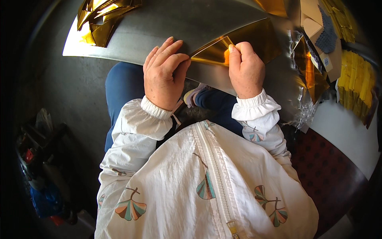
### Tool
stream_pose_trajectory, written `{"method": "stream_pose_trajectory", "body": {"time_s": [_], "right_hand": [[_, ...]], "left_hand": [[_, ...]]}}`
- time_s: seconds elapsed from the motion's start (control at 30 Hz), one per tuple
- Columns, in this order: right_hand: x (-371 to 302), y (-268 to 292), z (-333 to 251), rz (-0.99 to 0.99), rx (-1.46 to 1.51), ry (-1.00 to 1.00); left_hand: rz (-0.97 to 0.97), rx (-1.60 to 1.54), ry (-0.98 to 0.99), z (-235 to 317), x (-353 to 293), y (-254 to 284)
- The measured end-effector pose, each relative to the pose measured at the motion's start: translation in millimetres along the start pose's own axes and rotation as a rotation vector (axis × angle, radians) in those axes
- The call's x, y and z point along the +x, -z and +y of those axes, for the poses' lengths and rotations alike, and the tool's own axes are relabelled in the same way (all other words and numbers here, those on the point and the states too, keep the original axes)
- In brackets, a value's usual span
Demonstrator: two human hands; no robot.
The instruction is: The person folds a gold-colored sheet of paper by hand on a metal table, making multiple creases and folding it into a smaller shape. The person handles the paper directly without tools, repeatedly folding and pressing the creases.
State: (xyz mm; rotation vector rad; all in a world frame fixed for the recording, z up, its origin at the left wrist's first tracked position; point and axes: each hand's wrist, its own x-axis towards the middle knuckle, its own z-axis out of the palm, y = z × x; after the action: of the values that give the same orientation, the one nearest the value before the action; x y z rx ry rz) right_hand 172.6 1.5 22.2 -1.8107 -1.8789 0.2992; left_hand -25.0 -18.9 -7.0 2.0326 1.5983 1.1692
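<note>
A shiny gold foil sheet [213, 51] lies near the close edge of a grey metal-looking tabletop [171, 20], with a fold running along its near part. At the sheet's left tip, my left hand [162, 77] pinches with thumb and forefinger while its other fingers stretch away. My right hand [247, 71] is closed on the folded flap, thumb on top and fingers curled. The sheet's darker right part spreads out behind my right hand. What lies under the right fingers is hidden.
Folded gold foil pieces [107, 20] are heaped at the far left. Crumpled silver wrapping [304, 107] and an open cardboard box [332, 59] are on the right, beside yellow bundles [356, 85]. A dark red patterned surface [326, 171] sits at lower right. Blue plastic [45, 199] hangs lower left.
</note>
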Motion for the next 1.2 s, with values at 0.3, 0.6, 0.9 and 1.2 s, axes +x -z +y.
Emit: {"method": "stream_pose_trajectory", "body": {"time_s": [0.3, 0.6, 0.9, 1.2], "right_hand": [[2.2, -3.6, -3.5, 0.009, -0.188, 0.076], [4.2, -4.1, -2.0, -0.014, -0.275, 0.131], [8.5, -5.5, 1.0, -0.014, -0.241, 0.149], [9.9, -6.1, 1.2, -0.015, -0.258, 0.156]], "left_hand": [[0.028, 0.043, 0.002, 2.9, 2.3, -1.3], [-0.333, 0.308, -0.213, 40.5, -27.0, -3.4], [-0.443, 0.241, -0.119, 38.4, -29.1, -8.8], [-0.432, 0.268, -0.127, 36.9, -25.8, -11.3]]}}
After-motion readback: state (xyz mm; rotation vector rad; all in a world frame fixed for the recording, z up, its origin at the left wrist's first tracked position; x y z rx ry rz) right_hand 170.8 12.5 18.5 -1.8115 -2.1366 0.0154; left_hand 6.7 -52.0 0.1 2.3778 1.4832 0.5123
